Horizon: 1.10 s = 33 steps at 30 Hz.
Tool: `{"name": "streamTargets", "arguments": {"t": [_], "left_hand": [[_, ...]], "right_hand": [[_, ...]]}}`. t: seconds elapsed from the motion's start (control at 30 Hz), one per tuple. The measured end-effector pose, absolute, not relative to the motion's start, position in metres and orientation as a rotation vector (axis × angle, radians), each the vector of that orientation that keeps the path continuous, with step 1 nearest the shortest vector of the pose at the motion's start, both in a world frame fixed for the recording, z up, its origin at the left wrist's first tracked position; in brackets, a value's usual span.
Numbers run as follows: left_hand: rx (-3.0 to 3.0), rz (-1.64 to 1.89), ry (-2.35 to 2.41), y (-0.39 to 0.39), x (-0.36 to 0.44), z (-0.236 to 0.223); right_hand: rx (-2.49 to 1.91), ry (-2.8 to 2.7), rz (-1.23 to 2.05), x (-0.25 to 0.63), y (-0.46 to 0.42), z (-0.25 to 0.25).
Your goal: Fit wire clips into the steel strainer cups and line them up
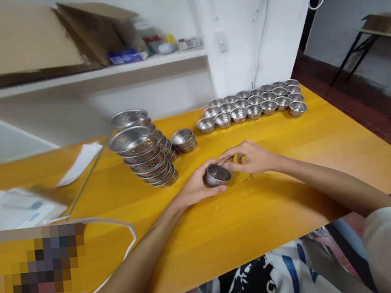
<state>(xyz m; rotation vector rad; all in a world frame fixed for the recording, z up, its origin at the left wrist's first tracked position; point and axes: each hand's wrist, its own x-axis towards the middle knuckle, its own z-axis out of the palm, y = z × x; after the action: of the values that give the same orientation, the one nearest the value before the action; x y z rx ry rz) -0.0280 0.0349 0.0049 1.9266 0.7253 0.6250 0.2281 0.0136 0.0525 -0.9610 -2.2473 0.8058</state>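
Note:
My left hand [199, 185] is wrapped around a small perforated metal cup [218, 174] just above the yellow table [244, 224]. My right hand [252, 156] is pinched at the cup's rim, fingers closed on something too small to make out. Tiny wire pieces [252, 176] lie on the table under the right hand. A leaning stack of larger perforated metal cups [145, 151] stands to the left. A short stack of similar cups [184, 140] sits beside it.
Several small metal cups in rows [252, 105] stand at the table's far right. Papers [79, 162] and a white cable [120, 227] lie at left. A shelf with a cardboard box [33, 40] runs behind. A white pillar [256, 25] stands beyond the table.

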Motion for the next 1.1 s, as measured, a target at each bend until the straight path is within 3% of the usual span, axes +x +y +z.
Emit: {"name": "streamTargets", "arguments": {"t": [0.1,0.2,1.1], "left_hand": [[1.926,0.631,0.736,0.037,-0.030,0.005],[1.927,0.616,0.725,0.037,-0.030,0.006],[1.995,0.563,0.736,0.037,-0.029,0.009]], "right_hand": [[-0.792,-2.037,1.313,0.232,0.022,0.045],[-0.763,-1.926,1.502,0.227,0.024,0.035],[-0.853,-1.871,1.275,0.195,0.004,0.007]]}}
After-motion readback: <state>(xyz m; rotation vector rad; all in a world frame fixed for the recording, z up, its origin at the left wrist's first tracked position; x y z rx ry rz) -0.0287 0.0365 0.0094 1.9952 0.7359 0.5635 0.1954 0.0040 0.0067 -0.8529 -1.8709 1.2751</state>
